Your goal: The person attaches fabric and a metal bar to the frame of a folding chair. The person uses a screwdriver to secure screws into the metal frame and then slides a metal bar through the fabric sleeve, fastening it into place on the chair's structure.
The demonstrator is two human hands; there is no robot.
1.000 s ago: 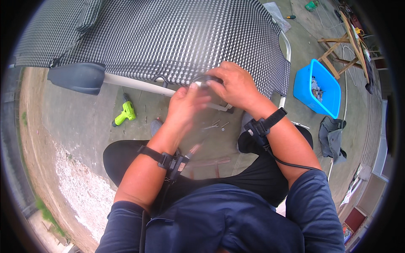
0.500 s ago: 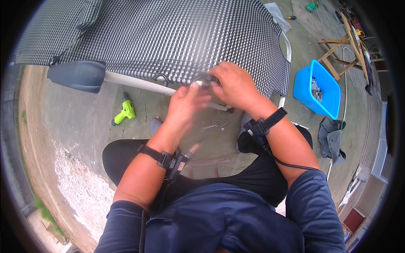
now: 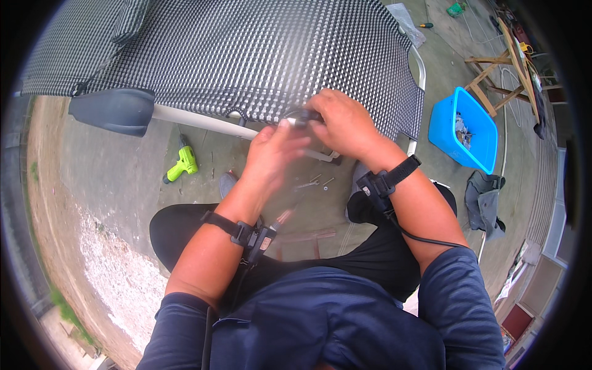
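A lounger or folding bed with black-and-white woven mesh (image 3: 246, 55) and a pale tubular frame (image 3: 203, 124) stands before me. At its near edge my right hand (image 3: 346, 126) is closed on a small dark piece with a shiny part (image 3: 297, 117); smear hides its exact kind. Close below, my left hand (image 3: 271, 151) has its thumb up against the same piece, its other fingers blurred and curled toward the right hand. What the left fingers hold, if anything, cannot be made out. A dark grey plastic cover (image 3: 114, 112) sits on the frame's left end.
A lime-green cordless drill (image 3: 182, 163) lies on the concrete at left. Between my feet are a small wrench (image 3: 308, 184) and loose bolts (image 3: 328, 181). At right stand a blue bin (image 3: 453, 132) with metal bits inside, a dark cloth (image 3: 484, 203) and a wooden stand (image 3: 502, 77).
Both hands stay at the mesh edge with only slight shifts. The dark piece has turned a little between them. Nothing else visibly moves.
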